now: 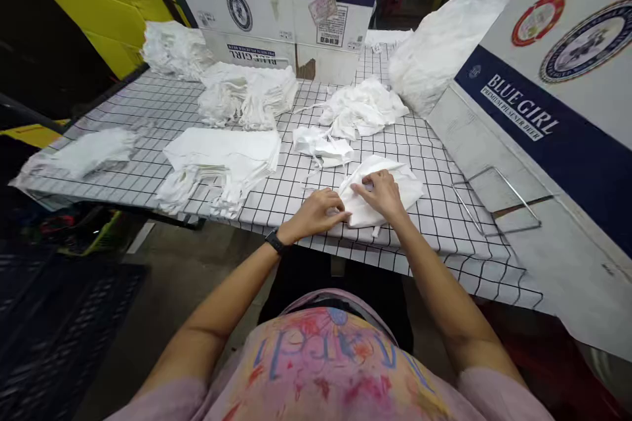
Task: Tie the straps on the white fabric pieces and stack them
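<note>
The white cloth (pixel 407 185) lies by the near edge of the table (pixel 289 200), right of the middle, spread out but creased. The left hand (pixel 323 210) is at its near left corner, fingers curled and thumb tip against the fabric. The right hand (pixel 382 194) lies over its middle, thumb and index finger slightly apart. I cannot tell whether either of the 2 is clamped on it.

To handle it well, 1 hand should pin the cloth while the other draws out creases in short, light strokes; pulling with both could skew thin fabric like this.

The near edge runs just below the cloth, so strokes toward the body risk dragging it off. The watch (pixel 276 241) on the left wrist could catch there too. On the right, the wire frame (pixel 513 179) against the cardboard box (pixel 523 102) limits elbow swing. A folded white piece (pixel 326 148) sits just beyond. The best room is left, short of the white stack (pixel 232 148).
</note>
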Available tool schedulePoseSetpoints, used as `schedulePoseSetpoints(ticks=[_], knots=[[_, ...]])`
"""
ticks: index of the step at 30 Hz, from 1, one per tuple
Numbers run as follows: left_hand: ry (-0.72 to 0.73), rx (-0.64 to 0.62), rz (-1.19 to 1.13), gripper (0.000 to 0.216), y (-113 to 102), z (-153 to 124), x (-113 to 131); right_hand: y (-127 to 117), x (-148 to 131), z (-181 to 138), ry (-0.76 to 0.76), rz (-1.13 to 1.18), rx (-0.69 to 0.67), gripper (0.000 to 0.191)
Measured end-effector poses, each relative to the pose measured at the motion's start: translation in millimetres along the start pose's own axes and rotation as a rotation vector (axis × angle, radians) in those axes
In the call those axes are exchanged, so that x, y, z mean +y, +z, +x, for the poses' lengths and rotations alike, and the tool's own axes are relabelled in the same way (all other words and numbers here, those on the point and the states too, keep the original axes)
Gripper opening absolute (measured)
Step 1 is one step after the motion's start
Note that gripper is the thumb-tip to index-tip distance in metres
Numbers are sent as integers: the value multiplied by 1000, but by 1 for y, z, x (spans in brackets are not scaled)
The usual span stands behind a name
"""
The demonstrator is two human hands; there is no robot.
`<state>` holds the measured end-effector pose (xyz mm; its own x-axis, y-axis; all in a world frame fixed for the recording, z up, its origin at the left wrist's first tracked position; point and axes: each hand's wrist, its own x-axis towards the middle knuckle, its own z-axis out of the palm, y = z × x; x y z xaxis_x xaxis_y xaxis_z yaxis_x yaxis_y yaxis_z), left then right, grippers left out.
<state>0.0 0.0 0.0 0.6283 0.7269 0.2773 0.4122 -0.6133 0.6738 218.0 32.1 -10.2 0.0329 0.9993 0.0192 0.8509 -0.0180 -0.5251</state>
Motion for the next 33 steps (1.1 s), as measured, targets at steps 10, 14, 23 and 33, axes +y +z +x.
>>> schedulePoseSetpoints(ticks=[10,14,23,33], knots=[[-333,80,125,11,13,47,-19,-24,3,-41,-32,364,24,21],[-318,180,-74,16,14,53,-11,-39,12,-75,12,503,-83,29],[-402,172,-1154,32,-10,56,7,-70,19,-91,-23,439,-219,35],[-165,-210,-1097,37,-43,85,44,-115,-39,-15,-441,563,-337,42]])
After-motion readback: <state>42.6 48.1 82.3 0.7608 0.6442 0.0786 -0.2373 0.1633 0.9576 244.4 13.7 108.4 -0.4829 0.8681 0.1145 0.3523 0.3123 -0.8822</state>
